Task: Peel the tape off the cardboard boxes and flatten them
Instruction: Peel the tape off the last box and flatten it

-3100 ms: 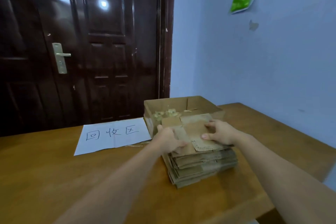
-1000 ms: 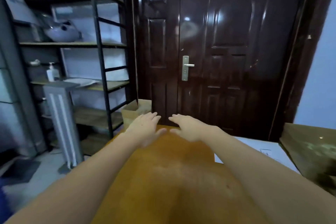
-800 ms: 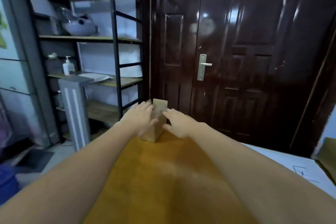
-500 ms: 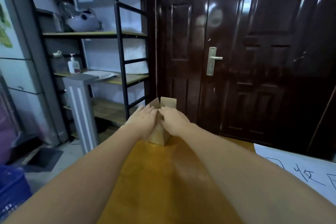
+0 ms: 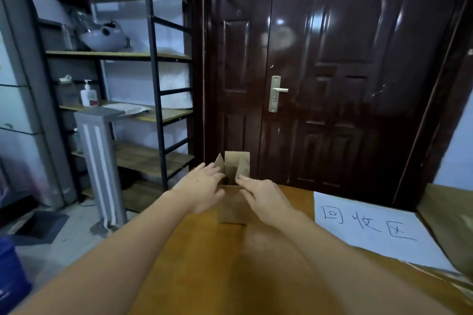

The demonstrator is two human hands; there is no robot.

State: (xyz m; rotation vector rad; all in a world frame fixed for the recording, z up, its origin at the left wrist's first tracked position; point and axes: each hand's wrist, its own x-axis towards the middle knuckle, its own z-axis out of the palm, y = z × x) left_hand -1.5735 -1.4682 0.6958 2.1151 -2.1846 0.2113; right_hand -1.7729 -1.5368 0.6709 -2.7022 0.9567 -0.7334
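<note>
A small brown cardboard box (image 5: 231,208) stands upright near the far left corner of the wooden table (image 5: 217,263). Its top flaps stand open. My left hand (image 5: 202,186) lies against the box's left side, with straight fingers reaching up to the left flap and the thumb on the front face. My right hand (image 5: 263,197) is at the box's right front, where the fingertips and thumb pinch the front wall at its top edge. No tape shows on the visible faces.
A white paper sheet (image 5: 371,227) with handwritten characters lies on the table to the right. Part of a larger cardboard box (image 5: 450,217) shows at the right edge. A dark door (image 5: 320,71) stands behind, with a metal shelf rack (image 5: 153,84) and grey pedestal (image 5: 99,161) at left.
My view swung left from the flattened stack to the table's far corner. Both hands reached out to the small box, closed around it, and now the flaps stand spread open.
</note>
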